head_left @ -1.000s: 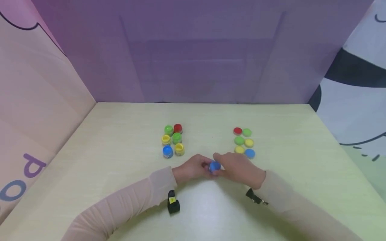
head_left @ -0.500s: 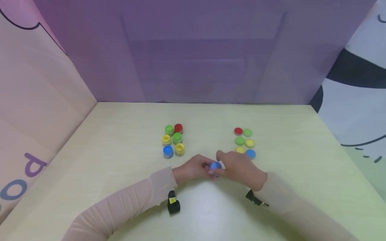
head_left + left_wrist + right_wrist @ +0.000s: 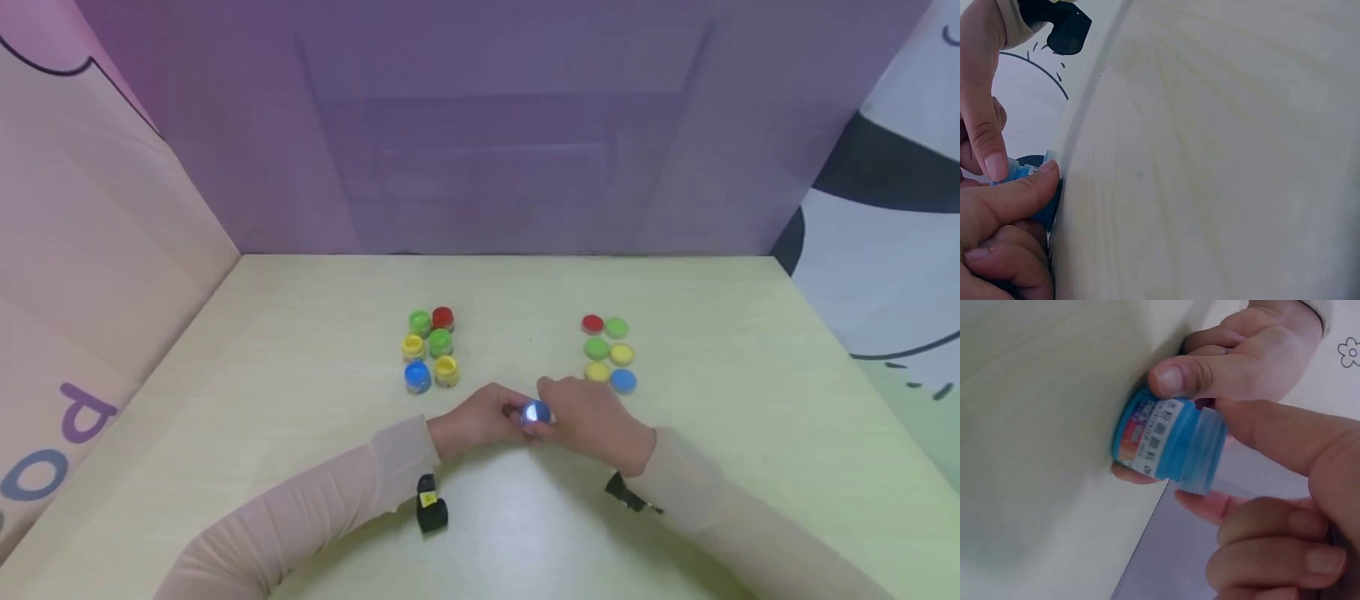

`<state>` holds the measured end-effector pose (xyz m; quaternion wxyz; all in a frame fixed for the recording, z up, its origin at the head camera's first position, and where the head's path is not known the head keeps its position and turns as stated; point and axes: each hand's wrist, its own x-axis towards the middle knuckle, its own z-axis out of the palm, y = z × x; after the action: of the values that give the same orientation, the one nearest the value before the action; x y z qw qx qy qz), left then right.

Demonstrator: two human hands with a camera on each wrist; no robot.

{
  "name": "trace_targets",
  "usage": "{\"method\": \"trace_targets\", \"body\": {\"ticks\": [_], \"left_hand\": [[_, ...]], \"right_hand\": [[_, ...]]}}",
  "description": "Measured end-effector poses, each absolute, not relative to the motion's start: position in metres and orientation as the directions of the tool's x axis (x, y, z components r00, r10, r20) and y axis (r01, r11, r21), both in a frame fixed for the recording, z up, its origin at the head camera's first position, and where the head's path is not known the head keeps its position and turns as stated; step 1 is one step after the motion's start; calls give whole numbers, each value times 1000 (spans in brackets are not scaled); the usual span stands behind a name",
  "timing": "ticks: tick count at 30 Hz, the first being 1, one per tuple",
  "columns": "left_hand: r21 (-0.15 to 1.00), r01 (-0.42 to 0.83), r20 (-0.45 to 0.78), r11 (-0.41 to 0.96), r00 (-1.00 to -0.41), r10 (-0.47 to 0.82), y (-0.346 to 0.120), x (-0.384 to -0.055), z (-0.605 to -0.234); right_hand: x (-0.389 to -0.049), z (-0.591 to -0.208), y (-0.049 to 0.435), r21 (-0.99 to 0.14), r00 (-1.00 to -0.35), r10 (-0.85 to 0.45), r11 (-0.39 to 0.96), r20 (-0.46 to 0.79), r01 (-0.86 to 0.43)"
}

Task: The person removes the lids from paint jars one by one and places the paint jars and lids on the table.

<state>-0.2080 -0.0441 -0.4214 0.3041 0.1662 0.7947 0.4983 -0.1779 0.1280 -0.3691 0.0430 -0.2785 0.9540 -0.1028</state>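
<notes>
Between both hands, above the table, is a small blue paint jar (image 3: 1150,434) with a printed label. My left hand (image 3: 482,419) grips its body, the thumb lying along the label side. The fingers and thumb of my right hand (image 3: 597,423) pinch the pale translucent blue lid (image 3: 1202,453) at the jar's top. Glare brightens that lid in the head view. Seen from the left wrist, most of the jar (image 3: 1050,209) hides behind the fingers.
Left of centre stand several open-looking jars: a blue jar (image 3: 417,377), a red jar (image 3: 443,318), and yellow and green ones. Flat lids, including a blue lid (image 3: 622,381) and a red lid (image 3: 592,323), lie right of centre. A purple panel (image 3: 495,167) closes the table's back.
The right hand's fingers and thumb have shifted slightly around the lid, and a bright reflection now shows on it. The left hand keeps its hold on the jar in nearly the same place.
</notes>
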Motion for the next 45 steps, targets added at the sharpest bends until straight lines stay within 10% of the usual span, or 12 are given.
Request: {"method": "trace_targets", "body": {"ticks": [12, 21, 45], "left_hand": [[889, 21, -283, 457, -759, 587, -45, -207, -421], [892, -41, -313, 449, -773, 552, -44, -207, -421], [894, -34, -313, 446, -761, 568, -43, -208, -420]], "right_hand": [[-181, -361, 139, -303, -734, -679, 703, -16, -643], [-173, -371, 129, -208, -872, -489, 853, 4, -479], [-172, -366, 129, -253, -862, -507, 834, -2, -490]]}}
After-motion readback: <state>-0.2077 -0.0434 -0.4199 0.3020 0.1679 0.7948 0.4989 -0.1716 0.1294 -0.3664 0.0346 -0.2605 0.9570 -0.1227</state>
